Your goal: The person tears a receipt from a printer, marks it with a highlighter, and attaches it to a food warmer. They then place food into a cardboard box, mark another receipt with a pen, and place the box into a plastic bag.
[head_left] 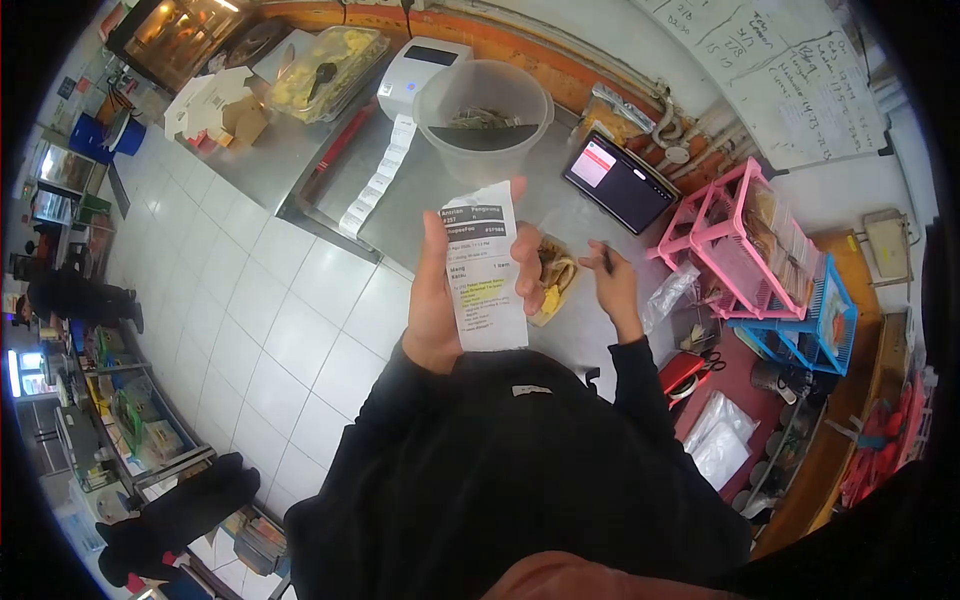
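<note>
Head — L fingers (526, 262) half-curled round rcpt (484, 275)

From close above the wearer's chest (530, 450), the head camera looked forward and steeply down, its wide, rounded view reaching past the tabletop (415, 200)'s far edge.

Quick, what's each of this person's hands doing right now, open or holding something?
Left hand: holding a printed receipt, thumb and fingers at its edges.
Right hand: closed on a thin, dark, pen-like object.
</note>
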The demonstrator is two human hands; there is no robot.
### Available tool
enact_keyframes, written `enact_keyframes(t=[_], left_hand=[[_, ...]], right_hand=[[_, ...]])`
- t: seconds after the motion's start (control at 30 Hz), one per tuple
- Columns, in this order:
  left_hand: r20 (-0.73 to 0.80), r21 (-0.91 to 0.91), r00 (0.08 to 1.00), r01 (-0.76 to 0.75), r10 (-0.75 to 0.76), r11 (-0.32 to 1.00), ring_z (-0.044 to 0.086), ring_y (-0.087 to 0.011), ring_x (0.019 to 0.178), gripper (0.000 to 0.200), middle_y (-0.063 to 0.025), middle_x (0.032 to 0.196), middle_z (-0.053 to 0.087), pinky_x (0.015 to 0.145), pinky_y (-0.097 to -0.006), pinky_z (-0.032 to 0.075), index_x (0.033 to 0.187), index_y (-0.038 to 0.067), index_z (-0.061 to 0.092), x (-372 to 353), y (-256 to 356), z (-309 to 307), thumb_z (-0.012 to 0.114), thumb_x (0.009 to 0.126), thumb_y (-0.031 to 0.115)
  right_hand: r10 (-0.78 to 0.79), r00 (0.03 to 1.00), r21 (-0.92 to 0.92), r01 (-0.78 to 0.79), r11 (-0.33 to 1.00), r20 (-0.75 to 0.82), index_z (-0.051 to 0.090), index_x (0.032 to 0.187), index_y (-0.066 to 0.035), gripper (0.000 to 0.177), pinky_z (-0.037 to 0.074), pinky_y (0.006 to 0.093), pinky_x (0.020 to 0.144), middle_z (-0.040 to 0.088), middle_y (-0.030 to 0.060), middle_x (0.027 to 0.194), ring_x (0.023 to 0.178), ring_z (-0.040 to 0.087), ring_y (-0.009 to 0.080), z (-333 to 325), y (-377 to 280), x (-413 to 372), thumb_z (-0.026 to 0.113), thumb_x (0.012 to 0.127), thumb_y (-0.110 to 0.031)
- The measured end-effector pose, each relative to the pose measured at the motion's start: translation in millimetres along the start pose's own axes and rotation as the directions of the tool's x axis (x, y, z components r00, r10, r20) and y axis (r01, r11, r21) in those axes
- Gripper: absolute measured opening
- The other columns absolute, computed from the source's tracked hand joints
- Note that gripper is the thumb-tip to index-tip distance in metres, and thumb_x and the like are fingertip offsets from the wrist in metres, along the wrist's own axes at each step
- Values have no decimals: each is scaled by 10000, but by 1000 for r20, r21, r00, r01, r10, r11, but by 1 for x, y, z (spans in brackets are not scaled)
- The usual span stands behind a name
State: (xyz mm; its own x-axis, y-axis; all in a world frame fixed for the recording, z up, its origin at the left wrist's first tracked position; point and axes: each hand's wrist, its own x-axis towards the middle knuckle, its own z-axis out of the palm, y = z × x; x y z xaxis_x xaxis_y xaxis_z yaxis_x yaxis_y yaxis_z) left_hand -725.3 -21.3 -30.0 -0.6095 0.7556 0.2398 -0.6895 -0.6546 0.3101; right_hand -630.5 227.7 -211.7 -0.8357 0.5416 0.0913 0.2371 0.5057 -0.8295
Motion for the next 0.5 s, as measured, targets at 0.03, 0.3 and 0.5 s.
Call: enact_keyframes(t=[0.03,0.3,0.5], left_hand=[[6,-52,1000,1,-1,999,477,-193,773,756,-62,932,446,663,-373,455,1499,114,269,-1,-1,0,249,966,649],[54,-172,994,103,-95,980,432,-203,842,789,-42,905,410,797,-431,412,1512,154,272,9,-16,7,274,936,694],[113,-146,988,123,-107,982,457,-220,876,804,-40,891,419,884,-474,409,1503,138,285,13,-28,14,281,930,703]], right_hand=[[26,1000,132,-27,991,8,656,1124,-18,418,488,314,712,701,72,791,725,640,205,-9,-16,-3,491,993,-379],[-117,991,583,54,811,71,650,952,77,991,521,354,736,676,225,845,732,659,261,-108,-150,-41,75,919,-729],[-225,969,675,230,701,-97,574,1066,103,458,577,424,756,679,257,919,808,699,328,-125,-186,-66,517,964,-339]])
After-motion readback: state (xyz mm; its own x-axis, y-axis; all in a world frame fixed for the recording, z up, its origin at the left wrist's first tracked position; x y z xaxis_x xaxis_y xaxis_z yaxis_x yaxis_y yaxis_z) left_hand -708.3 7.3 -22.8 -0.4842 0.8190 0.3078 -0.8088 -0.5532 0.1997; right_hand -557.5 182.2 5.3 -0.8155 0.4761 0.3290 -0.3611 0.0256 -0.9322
